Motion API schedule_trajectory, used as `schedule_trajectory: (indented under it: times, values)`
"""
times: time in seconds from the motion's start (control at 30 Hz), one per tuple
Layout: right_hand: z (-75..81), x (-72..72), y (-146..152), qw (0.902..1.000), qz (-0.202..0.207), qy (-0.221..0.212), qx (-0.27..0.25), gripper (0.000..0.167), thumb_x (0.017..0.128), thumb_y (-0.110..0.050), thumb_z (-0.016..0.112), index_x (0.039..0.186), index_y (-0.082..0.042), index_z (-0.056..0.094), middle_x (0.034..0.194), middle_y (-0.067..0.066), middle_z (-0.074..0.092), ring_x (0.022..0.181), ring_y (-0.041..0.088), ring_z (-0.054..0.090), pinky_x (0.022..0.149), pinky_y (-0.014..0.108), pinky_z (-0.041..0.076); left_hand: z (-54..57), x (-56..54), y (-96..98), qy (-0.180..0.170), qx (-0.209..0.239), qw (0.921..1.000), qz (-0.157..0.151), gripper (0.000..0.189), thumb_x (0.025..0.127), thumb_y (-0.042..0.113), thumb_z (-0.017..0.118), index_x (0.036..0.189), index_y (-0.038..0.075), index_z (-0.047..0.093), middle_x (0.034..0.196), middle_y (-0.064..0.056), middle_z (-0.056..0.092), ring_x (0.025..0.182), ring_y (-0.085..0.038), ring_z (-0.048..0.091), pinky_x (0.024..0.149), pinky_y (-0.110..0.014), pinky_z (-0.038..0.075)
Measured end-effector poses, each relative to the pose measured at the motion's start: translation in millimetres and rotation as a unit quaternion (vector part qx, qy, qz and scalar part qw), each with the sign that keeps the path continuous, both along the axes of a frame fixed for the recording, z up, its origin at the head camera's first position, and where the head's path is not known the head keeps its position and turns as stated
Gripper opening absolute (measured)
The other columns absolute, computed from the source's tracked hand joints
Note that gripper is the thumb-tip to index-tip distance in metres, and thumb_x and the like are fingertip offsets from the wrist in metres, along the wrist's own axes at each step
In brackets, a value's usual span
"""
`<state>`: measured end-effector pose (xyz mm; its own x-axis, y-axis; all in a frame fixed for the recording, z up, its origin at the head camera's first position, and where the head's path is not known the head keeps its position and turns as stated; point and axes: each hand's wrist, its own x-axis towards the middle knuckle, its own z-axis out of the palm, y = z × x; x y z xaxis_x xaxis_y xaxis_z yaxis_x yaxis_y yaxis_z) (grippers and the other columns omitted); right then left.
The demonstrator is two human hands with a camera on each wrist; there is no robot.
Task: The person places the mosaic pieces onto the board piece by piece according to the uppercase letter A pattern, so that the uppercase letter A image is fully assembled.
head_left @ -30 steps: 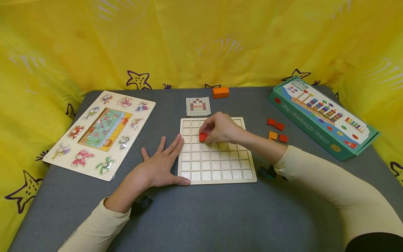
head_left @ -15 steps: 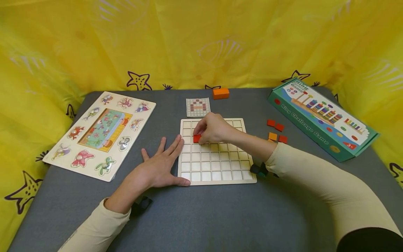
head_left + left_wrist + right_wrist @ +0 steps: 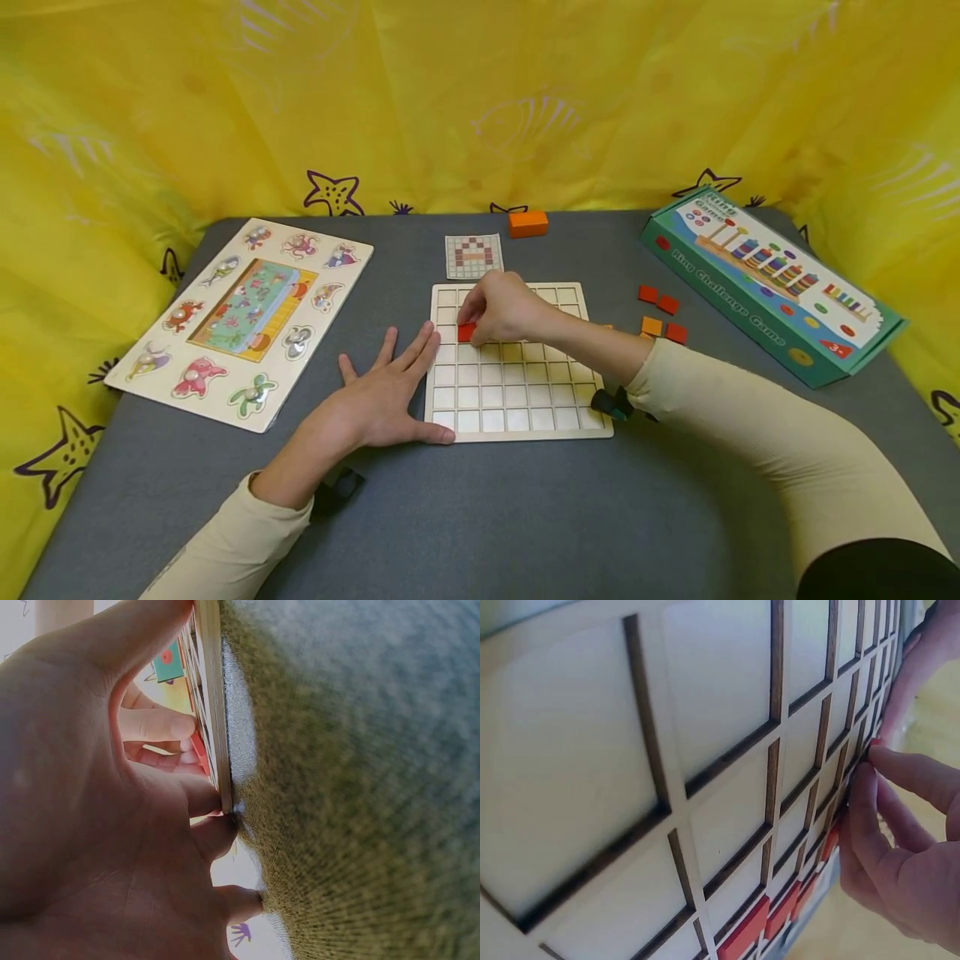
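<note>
A wooden grid board (image 3: 520,396) with square cells lies in the middle of the table. My right hand (image 3: 506,308) is over its upper left part, pinching a red square tile (image 3: 466,333) between thumb and fingers at a cell near the left side. In the right wrist view the tile (image 3: 875,742) shows only as a small red edge at the fingertips; other red tiles (image 3: 744,930) sit in cells there, hidden from the head view. My left hand (image 3: 378,404) lies spread at the board's left edge, thumb at the near corner and fingers touching the side.
Loose red tiles (image 3: 667,305) and orange tiles (image 3: 651,326) lie to the right. Behind the board are a pattern card (image 3: 472,256) and an orange block (image 3: 528,224). A picture puzzle board (image 3: 281,379) lies left; a green game box (image 3: 738,292) stands right.
Over the last second my right hand has moved slightly left with the red tile, by about one cell. During the last half second it has barely shifted. My left hand stays in place.
</note>
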<state>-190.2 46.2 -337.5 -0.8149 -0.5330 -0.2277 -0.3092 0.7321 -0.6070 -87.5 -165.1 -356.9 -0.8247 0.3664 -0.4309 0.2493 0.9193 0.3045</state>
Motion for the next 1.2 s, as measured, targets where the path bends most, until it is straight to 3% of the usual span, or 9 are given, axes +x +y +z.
schedule_trajectory:
  times: [0.63,1.2]
  values:
    - [-2.0,-0.4,-2,0.9997,0.005,0.026,0.003,0.027,0.071,-0.001,0.086,0.096,-0.012,0.084,0.086,0.000,0.077,0.083,0.014,0.064,0.075,0.025,0.052,1.1,0.1,-0.4,0.005,-0.002,1.0000,0.000,0.135,0.073,0.082,0.074,0.169,0.024,0.000,0.176,0.006,-0.011,0.160,-0.048,-0.007,0.098,-0.095,-0.001]
    - [3.3,5.0,8,0.9998,0.011,0.008,-0.017,0.028,0.073,0.001,0.081,0.099,-0.011,0.083,0.087,0.000,0.077,0.081,0.015,0.065,0.074,0.026,0.053,0.9,0.8,0.2,0.002,0.003,1.0000,0.003,0.135,0.072,0.081,0.076,0.169,0.025,0.000,0.177,0.005,-0.009,0.160,-0.047,-0.007,0.099,-0.095,-0.002]
